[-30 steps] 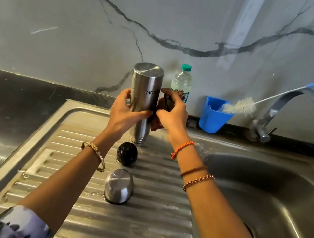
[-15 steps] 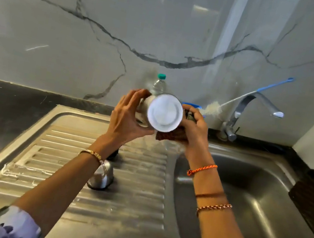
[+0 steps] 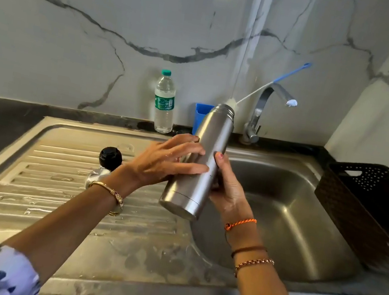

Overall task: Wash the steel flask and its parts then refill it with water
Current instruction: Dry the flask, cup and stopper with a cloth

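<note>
The right hand point(image 3: 226, 191) grips the flask point(image 3: 201, 164) from below, thumb curled onto it. The left hand point(image 3: 160, 162) lays nearly straight fingers across its body. The flask tilts, mouth far, over the sink's point(image 3: 290, 228) left edge. To the left, a cup point(image 3: 97, 177) and a black stopper point(image 3: 110, 157) sit on the drainboard point(image 3: 52, 190). Farther off stand a bottle point(image 3: 164, 102) and a tap point(image 3: 260, 117).

Steel flask point(image 3: 198, 163) tilted, open mouth up toward tap point(image 3: 263, 107), base toward camera, over edge of sink basin point(image 3: 292, 215). Left hand point(image 3: 163, 160) fingers lie nearly straight across flask body; right hand point(image 3: 227, 191) grips it from other side, thumb on front. Black stopper point(image 3: 110, 157) on wet drainboard point(image 3: 52, 188). Plastic water bottle point(image 3: 163, 106), blue holder point(image 3: 200, 116), bottle brush point(image 3: 276, 81) along back wall. Brown basket point(image 3: 372, 202) right of basin.
</note>
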